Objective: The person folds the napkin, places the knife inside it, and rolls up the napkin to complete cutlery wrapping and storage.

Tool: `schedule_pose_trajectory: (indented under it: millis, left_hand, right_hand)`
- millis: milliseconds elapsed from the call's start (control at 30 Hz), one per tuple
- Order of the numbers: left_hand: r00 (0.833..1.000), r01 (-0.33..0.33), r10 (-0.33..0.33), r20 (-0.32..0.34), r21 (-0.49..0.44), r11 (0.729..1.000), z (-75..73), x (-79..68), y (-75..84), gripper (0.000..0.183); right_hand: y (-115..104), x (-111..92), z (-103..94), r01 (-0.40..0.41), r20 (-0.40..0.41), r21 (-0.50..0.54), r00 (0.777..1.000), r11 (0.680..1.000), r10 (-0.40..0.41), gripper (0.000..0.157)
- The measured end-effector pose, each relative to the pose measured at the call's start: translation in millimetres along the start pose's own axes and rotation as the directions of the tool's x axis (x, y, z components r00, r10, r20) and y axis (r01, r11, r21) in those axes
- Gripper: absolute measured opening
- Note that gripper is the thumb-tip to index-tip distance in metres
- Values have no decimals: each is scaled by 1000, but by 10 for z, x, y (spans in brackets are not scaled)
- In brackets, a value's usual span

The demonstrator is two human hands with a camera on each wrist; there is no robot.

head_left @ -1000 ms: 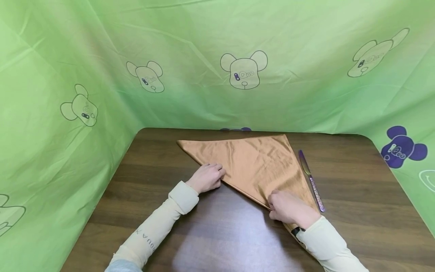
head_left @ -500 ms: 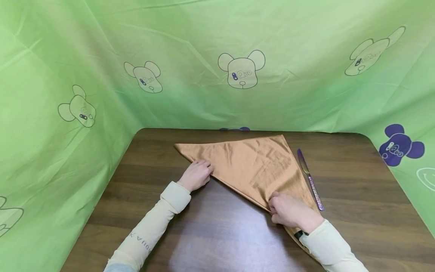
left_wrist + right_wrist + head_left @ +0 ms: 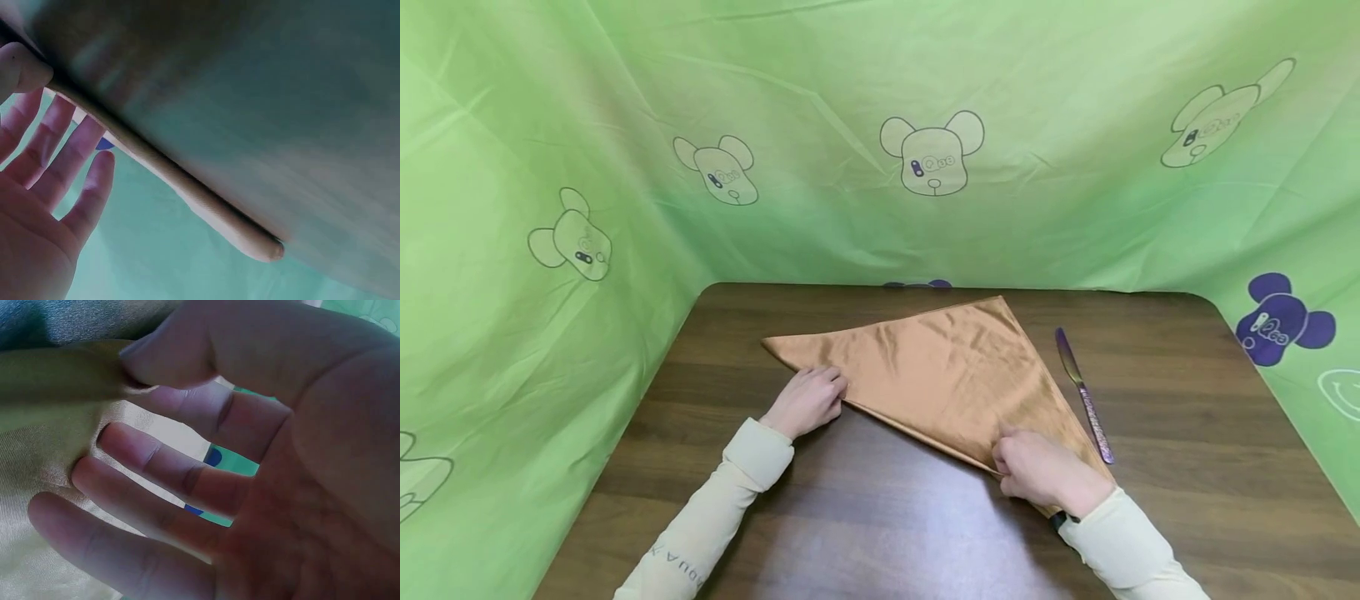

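Note:
A copper satin cloth napkin (image 3: 940,367), folded into a triangle, lies on the wooden table with its folded edge toward me. My left hand (image 3: 807,400) pinches that edge near the left tip. In the left wrist view, the thumb (image 3: 25,67) is on one side of the folded edge (image 3: 169,172) and the fingers reach the other. My right hand (image 3: 1048,468) pinches the same edge farther right. Cloth is held between thumb (image 3: 169,356) and index finger in the right wrist view, the other fingers spread over the satin. My right forearm covers the napkin's near right corner.
A table knife (image 3: 1084,396) with a purple patterned handle lies just right of the napkin. The brown table (image 3: 1210,400) has rounded far corners. Green fabric (image 3: 820,217) printed with bear heads hangs behind and along both sides.
My left hand has slid left and toward me, drawing the napkin's left tip along. The far corner has shifted left, widening the gap to the knife. My right hand has barely moved.

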State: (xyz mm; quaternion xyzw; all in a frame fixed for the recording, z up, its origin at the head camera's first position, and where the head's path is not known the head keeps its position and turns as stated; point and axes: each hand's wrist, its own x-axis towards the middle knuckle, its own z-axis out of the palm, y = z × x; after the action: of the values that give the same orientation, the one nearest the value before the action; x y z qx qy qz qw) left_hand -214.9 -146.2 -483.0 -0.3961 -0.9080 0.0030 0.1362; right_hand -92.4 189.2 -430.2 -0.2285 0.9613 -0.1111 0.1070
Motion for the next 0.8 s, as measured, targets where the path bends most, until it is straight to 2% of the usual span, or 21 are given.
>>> schedule_pose_trajectory:
  millis: [333,567,800]
  left_hand:
    - [1000,-19,18,-21,-22,1000,-103,-264,86,9]
    - [1000,-23,24,3,-69,997,-178,-397,147,16]
    - [999,-17,22,43,-119,993,-212,-499,203,18]
  right_hand:
    - [3,-20,17,-6,-4,10,1000,1000,6,24]
    - [3,-46,8,-9,-13,33,1000,999,10,25]
    - [14,-64,26,9,-56,57,998,998,-5,25]
